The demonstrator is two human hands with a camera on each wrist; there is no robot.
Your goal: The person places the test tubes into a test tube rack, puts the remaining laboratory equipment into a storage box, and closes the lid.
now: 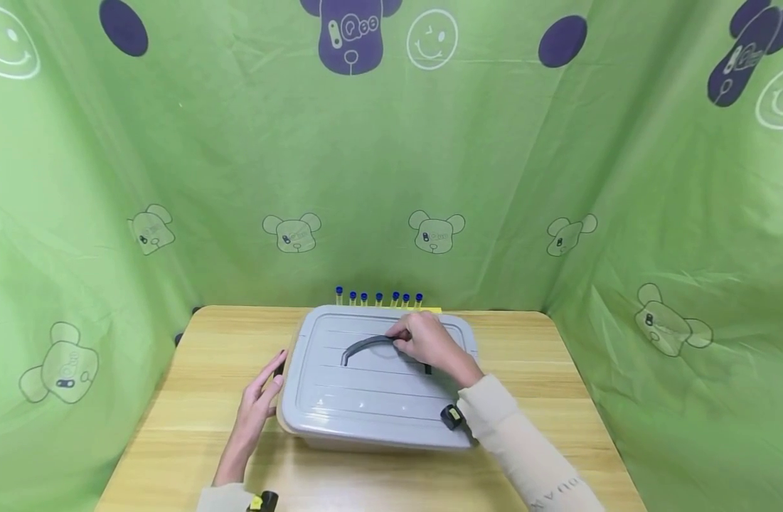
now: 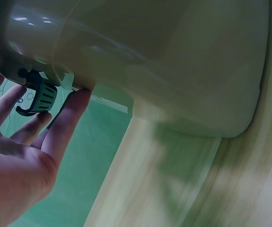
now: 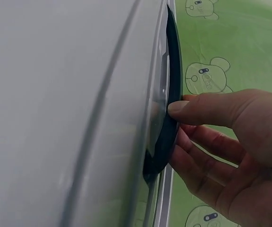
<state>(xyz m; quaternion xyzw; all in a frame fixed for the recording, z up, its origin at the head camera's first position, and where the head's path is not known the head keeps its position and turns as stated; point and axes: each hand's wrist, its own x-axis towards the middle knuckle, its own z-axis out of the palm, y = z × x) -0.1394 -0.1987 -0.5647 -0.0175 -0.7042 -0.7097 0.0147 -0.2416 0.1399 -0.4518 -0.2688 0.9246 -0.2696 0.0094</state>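
Observation:
A storage box (image 2: 174, 61) stands on the table, covered by a grey lid (image 1: 378, 387) with a dark carrying handle (image 1: 365, 343). My right hand (image 1: 426, 341) pinches that handle between thumb and fingers, right of its middle; the right wrist view shows the handle (image 3: 174, 71) raised from the lid. At the box's left end, my left hand (image 1: 257, 402) has its fingers fairly straight around a dark latch (image 2: 45, 97), which juts out from the rim. One fingertip (image 2: 83, 94) touches the box wall. The box's contents are hidden under the lid.
Behind the box, several tubes with blue caps (image 1: 379, 296) stand in a row by a yellow piece (image 1: 432, 310), mostly hidden. The wooden table (image 1: 519, 370) has bare surface on both sides of the box. Green printed curtains (image 1: 365, 178) enclose the back and sides.

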